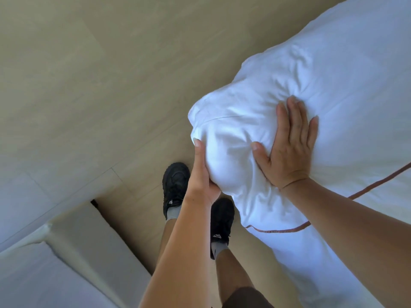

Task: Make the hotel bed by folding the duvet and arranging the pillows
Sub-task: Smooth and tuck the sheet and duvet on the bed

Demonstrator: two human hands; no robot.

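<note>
Plump white pillow, soft, deeply creased

Hotel bedroom, white bed linen with brown piping, pale wood-look floor

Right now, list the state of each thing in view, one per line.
pillow: creased at its near end, held by both hands.
left hand: grips the pillow's end from below.
right hand: flat, pressing on the pillow's top.
bedding with brown piping: lies under the pillow.
shoes: both on the floor.
</note>
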